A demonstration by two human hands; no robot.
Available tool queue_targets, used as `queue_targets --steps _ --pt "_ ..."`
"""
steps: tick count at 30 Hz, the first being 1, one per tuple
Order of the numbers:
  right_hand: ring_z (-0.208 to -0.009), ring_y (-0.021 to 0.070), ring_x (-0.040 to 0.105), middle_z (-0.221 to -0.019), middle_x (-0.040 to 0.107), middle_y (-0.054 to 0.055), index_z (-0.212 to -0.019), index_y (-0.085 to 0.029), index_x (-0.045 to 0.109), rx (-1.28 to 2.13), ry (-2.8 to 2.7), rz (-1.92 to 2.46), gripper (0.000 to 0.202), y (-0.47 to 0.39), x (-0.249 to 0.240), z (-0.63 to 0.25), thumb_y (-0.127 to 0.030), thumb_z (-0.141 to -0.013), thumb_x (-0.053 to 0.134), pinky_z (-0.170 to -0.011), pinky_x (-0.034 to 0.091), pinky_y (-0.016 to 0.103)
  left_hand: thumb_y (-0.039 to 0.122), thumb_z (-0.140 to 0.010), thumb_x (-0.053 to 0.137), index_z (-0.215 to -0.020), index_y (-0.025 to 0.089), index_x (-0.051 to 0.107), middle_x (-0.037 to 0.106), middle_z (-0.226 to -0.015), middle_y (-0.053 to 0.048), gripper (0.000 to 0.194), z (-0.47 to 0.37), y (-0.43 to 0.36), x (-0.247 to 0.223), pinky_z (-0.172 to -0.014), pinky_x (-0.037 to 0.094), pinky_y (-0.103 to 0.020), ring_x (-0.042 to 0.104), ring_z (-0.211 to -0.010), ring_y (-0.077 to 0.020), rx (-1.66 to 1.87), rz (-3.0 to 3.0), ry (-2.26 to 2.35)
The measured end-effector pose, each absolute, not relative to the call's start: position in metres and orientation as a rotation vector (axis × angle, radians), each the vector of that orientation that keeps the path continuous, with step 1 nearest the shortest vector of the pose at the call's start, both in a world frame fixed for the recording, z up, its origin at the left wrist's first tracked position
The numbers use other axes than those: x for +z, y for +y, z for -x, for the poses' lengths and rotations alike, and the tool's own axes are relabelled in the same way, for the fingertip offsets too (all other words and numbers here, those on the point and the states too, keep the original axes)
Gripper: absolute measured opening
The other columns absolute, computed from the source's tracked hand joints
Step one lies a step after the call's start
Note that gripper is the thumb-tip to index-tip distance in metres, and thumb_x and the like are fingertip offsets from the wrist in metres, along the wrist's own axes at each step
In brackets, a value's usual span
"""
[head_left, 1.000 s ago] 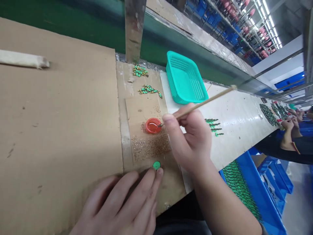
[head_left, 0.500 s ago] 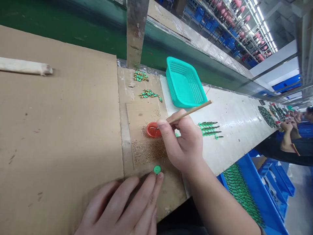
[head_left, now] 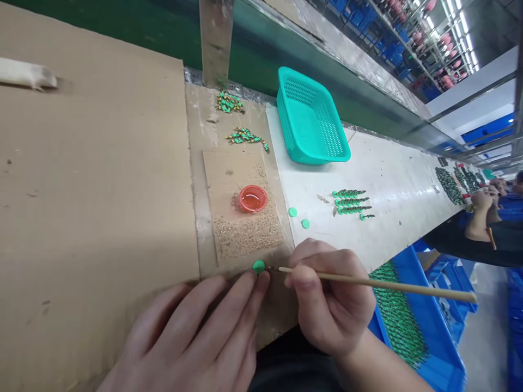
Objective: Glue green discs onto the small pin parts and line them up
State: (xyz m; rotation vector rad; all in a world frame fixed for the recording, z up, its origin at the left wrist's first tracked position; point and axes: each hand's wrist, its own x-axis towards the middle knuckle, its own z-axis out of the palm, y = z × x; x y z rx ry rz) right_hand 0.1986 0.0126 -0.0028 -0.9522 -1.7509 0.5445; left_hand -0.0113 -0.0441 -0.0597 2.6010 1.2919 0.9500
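Observation:
My left hand (head_left: 208, 326) rests low over the cardboard, its fingertips pinching the lower edge of a small round green disc (head_left: 259, 266), like a button. In my right hand (head_left: 333, 294) is a thin paintbrush (head_left: 376, 282) with a wooden handle, gripped near its tip. The brush's dark tip is right beside the disc; I cannot tell whether it touches. Beyond my hands stands a small red cup (head_left: 253, 199) with reddish liquid in it, on a piece of cardboard (head_left: 220, 174) speckled with brown drops. Two loose green discs (head_left: 305, 224) lie to its right.
A turquoise basket (head_left: 314, 158) stands at the back. Small green and yellow pieces (head_left: 229, 102) lie in two piles to its left. Rows of green pieces with dark stems (head_left: 351, 202) lie to the right. A blue tray (head_left: 439, 326) sits lower right. Another person works farther along.
My right hand has brought the brush from the red cup down and right, to the green disc. The cup and two loose discs are now uncovered. My left hand keeps the disc.

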Motion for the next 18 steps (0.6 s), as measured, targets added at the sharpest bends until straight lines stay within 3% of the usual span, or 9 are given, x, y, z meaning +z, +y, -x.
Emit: queue_targets --steps 7,18 --pt "-0.072 0.0150 0.065 -0.085 0.068 0.000 -0.110 -0.022 0.065 0.593 -1.782 0.973 0.015 0.0077 -0.0124 -0.1981 -0.007 -0.109 0.063 -0.064 0.059 0.030 0.049 -0.105 0.067 -0.131 0.029 0.081 0.067 -0.166 -0.002 0.036 0.0131 -0.0445 -0.0589 -0.129 0.039 -0.054 0.066 -0.136 -0.0320 0.904 -2.606 1.286" --pt "-0.070 0.0162 0.065 -0.083 0.068 0.000 -0.110 -0.024 0.065 0.593 -1.820 0.981 0.017 0.0105 -0.0114 -0.1977 -0.008 -0.107 0.066 -0.062 0.060 0.031 0.047 -0.107 0.065 -0.132 0.030 0.082 0.072 -0.160 -0.004 0.034 0.0137 -0.0472 -0.0529 -0.117 0.046 -0.056 0.067 -0.135 -0.0347 0.860 -2.594 1.307"
